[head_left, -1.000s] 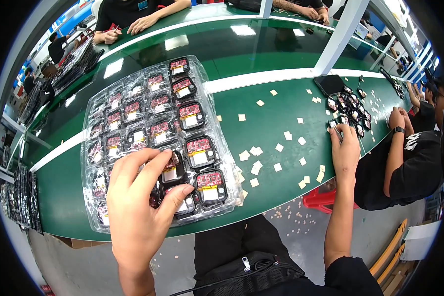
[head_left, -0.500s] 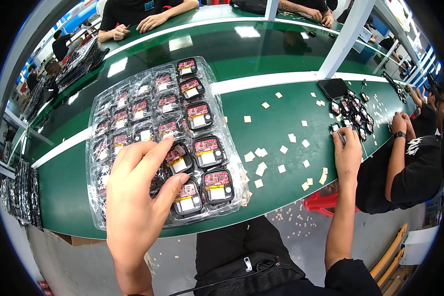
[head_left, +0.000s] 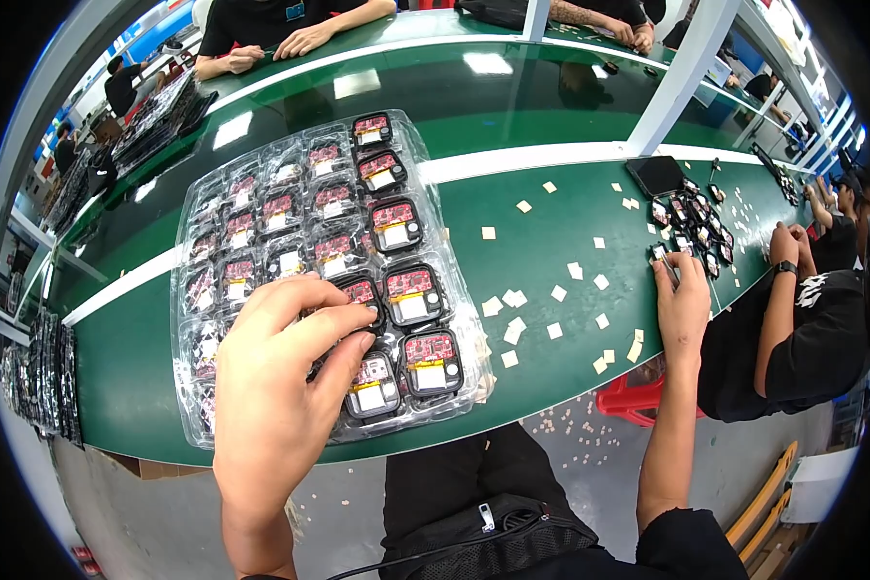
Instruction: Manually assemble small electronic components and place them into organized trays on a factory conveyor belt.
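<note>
- Left hand (head_left: 285, 362) nearest: fingers curled over a black-cased unit (head_left: 360, 290) in the tray, thumb set apart below; can't tell if it grips or only touches. It covers part of that unit and pockets behind.
- Clear tray (head_left: 475, 362) on the worktop (head_left: 561, 203), in front of the wearer; red-board units sit in its pockets, probably to keep them apart and face up. Right-hand column looks most open to view; far part of tray lies across the white strip (head_left: 512, 159).
- Cream squares (head_left: 555, 331) scattered loose between tray and right hand; some near the tray's right edge.
- Right hand (head_left: 684, 304) reaches out right, thumb and finger closed on a small cased piece (head_left: 659, 252) at the pile's near edge; fingertip pinch, likely because the piece is small and neighbors crowd it.
- Pile of loose units (head_left: 691, 211) just beyond, jumbled and overlapping, so single ones are hard to tell; black flat slab (head_left: 653, 175) beside it.
- Co-worker's hands (head_left: 788, 242) at right, near the pile.
- Grey post (head_left: 686, 77) farther off, blocking some of the far side; another person's hand (head_left: 304, 41) rests across the line.
</note>
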Demonstrator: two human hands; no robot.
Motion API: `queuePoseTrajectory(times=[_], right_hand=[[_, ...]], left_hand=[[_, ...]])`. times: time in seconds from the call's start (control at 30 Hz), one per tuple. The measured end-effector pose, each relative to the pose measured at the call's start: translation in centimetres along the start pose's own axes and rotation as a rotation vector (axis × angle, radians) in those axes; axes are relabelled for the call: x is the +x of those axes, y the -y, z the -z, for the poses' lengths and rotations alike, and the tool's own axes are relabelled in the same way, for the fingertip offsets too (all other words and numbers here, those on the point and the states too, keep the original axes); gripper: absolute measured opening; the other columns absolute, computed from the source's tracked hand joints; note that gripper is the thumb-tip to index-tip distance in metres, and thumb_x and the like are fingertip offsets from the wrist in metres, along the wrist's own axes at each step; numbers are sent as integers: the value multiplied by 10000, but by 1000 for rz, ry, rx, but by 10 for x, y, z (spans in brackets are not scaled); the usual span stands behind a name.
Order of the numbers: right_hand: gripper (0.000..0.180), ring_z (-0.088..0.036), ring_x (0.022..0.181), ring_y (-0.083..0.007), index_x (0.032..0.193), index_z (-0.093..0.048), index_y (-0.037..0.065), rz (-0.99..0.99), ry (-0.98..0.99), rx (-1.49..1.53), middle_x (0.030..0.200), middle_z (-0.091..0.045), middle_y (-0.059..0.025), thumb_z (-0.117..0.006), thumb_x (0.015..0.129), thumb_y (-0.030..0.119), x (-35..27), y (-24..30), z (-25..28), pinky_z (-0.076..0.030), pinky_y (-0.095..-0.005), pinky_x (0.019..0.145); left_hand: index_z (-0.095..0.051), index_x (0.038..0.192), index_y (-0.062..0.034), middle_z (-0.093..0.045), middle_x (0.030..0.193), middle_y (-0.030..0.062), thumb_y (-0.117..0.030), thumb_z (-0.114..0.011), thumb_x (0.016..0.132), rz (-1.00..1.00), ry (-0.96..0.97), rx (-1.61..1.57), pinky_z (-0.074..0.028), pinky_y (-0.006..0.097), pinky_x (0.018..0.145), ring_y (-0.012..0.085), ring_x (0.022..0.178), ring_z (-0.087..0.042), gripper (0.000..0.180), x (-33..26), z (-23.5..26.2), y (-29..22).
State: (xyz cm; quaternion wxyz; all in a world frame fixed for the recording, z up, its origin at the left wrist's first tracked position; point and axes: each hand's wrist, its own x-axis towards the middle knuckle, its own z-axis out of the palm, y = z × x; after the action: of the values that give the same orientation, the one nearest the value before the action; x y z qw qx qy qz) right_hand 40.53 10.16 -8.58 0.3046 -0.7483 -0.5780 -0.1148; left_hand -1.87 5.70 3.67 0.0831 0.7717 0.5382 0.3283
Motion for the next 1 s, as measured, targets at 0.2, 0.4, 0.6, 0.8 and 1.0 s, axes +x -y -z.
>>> queuePoseTrajectory(times=[0.2,0.4,0.6,0.8,1.0], right_hand=[[195,-684,860,-360,1050,-653,55,-2,-5,-5,1034,-664,-139,-712,961,219,0,0,0,-520,-445,752],[186,-686,874,-360,1040,-660,49,-18,13,45,1034,-669,-142,-724,951,199,1,4,3,-523,-438,758],[190,-679,880,-350,1040,-653,21,85,-50,76,1025,-668,-153,-743,932,149,-5,9,8,-536,-422,770],[227,-673,828,-237,1041,-659,-8,164,-30,365,1053,-679,-152,-791,858,19,-20,44,34,-536,-323,640],[438,-678,741,-180,1075,-652,20,481,24,752,1143,-715,-185,-921,745,121,-54,95,68,-541,-270,590]], left_hand=[[-774,988,-29,-696,1014,114,41,-804,733,-70,-17,49,-527,402,911,306,982,-669,266,0,0,0],[-776,978,-27,-684,1010,112,41,-793,745,-93,-8,137,-531,407,854,310,956,-661,244,-3,-3,2],[-782,983,-30,-680,1037,122,86,-719,745,-128,38,208,-516,430,890,332,1015,-643,272,-4,4,-6],[-771,1024,-33,-668,1119,140,87,-652,749,-122,64,279,-485,482,989,386,1172,-597,323,-5,8,-12],[-698,1149,-6,-673,1139,193,-17,-822,779,-221,-51,-125,-560,432,937,339,1039,-690,390,-42,32,-47]])
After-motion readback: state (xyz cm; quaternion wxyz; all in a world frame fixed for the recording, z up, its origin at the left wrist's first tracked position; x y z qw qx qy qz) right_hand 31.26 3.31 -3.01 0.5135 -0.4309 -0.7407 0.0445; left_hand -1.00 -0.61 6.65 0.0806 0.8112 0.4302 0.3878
